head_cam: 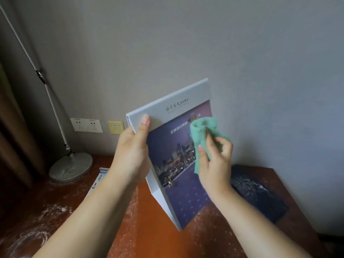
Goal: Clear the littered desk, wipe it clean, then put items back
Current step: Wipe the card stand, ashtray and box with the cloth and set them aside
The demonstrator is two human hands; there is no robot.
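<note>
A standing desk calendar [178,185] with a white frame and a purple night-city picture is held tilted above the wooden desk [141,229]. My left hand [133,151] grips its left edge, thumb on the front near the top. My right hand [214,161] pinches a crumpled green cloth [202,131] against the upper right of the picture. The calendar's back side is hidden.
A silver lamp base [71,167] with a slanted pole stands at the desk's back left. A small printed box [97,180] lies beside my left forearm. A dark mat [258,194] speckled with white dust lies at the right. White powder smears the desk's left part. Wall sockets [86,125] sit behind.
</note>
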